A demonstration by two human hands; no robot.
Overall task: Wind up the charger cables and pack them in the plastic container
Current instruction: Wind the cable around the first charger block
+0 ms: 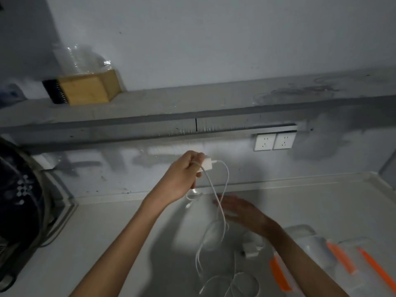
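Note:
My left hand (184, 174) is raised above the counter, shut on a white charger plug (207, 164). The plug's white cable (222, 189) loops out and hangs down to the countertop, where more cable (216, 281) lies in loose loops. My right hand (240, 212) is blurred, flat and open, just right of the hanging cable, holding nothing. A second white charger block (251, 246) rests on the counter under my right forearm. The clear plastic container with orange clips (340, 257) sits at the lower right, partly hidden by my arm.
A white countertop (111, 236) runs to a grey wall with two white sockets (275, 141). A ledge above carries a wooden box (85, 86) with a clear plastic item on it. A dark round appliance (19, 202) stands at the left.

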